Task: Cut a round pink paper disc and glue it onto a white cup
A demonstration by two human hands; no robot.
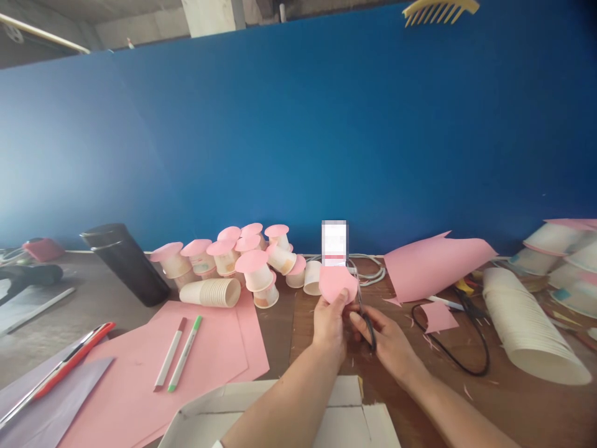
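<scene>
My left hand (329, 326) is closed on a piece of pink paper (334, 283) with a rounded edge, thumb on top. My right hand (387, 339) grips a pair of scissors (371, 333) by its dark handles. The scissors' blades point away from me, along the right edge of the paper; whether they touch it I cannot tell. Behind my left hand a white paper cup (313, 278) lies on its side. To its left stand several paper cups joined in pairs, topped with pink paper discs (252, 262).
Left are pink sheets (209, 348), two markers (185, 353), a red-handled utility knife (74, 361), a black bottle (125, 264) and nested cups (212, 292). Right are a cup stack (527, 330), curled pink paper (433, 264), a black cord (485, 361) and scraps. Cardboard (377, 423) lies in front.
</scene>
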